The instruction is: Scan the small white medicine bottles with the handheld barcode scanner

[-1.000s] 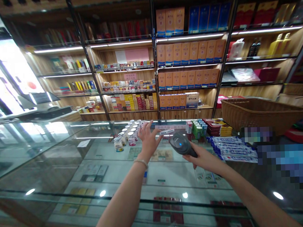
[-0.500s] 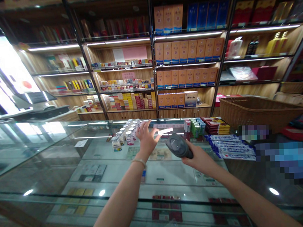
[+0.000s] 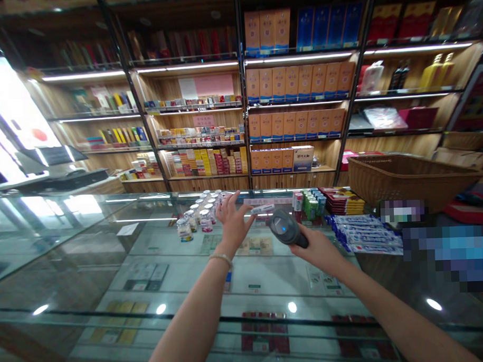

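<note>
My right hand is wrapped round the handle of a dark grey barcode scanner, whose head points left and forward. A small blue light shows on the scanner's top. Just beyond it, my left hand pinches one end of a slim, pale roll-shaped pack with printing on it, with the other fingers spread and raised. The pack lies nearly level above the glass counter, close to the scanner's head but apart from it. Left of my left hand stand several small clear jars with white lids.
Green, red and blue roll packs stand behind the scanner, beside stacked red and yellow packs. Blue-and-white long packets and a wicker basket are at the right. Shelves of boxes line the back wall.
The bright light on the pack has gone, and its printing shows. The scanner has shifted slightly right, and a blue light now shows on it. My left hand is almost unmoved.
</note>
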The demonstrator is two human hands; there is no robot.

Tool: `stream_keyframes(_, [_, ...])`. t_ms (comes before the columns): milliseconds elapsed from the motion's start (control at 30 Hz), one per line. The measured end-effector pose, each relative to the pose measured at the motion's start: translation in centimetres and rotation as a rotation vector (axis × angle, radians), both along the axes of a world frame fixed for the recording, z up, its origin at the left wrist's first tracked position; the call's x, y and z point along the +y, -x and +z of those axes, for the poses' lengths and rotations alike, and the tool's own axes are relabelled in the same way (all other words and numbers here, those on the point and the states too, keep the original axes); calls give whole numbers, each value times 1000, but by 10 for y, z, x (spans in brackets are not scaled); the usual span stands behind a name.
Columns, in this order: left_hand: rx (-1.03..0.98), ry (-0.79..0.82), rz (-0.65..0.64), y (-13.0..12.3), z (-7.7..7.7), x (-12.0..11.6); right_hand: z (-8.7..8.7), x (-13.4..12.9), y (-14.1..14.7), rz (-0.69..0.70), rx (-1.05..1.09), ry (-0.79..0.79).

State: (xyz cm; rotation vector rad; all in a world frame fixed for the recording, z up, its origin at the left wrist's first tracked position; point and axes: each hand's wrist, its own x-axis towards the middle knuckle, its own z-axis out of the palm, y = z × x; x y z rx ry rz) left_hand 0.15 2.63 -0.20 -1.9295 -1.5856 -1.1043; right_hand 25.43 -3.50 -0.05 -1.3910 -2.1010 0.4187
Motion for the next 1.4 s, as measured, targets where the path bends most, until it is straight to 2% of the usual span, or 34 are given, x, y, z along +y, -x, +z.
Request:
stream_keyframes(233, [-1,-11,-8,0,1,0,5,-1,0,-136,-273,-88])
stream_keyframes(300, [-2,-11,-8,0,1,0,2,0,-1,-115,-284,-153])
stream_keyframes(467, [-13,7,-17,-1,2,0,-9,5,1,-38,-306,-448])
stream_keyframes(600, [-12,3,-23,-1,4,-1,-16,7,3,-36,-359,-513])
stream_keyframes(900, [-29,6,-31,-2,3,0,-29,10,6,6,-430,-500])
stream_keyframes(1400, [-27,7,-52,-3,4,-1,-26,4,2,135,-462,-224])
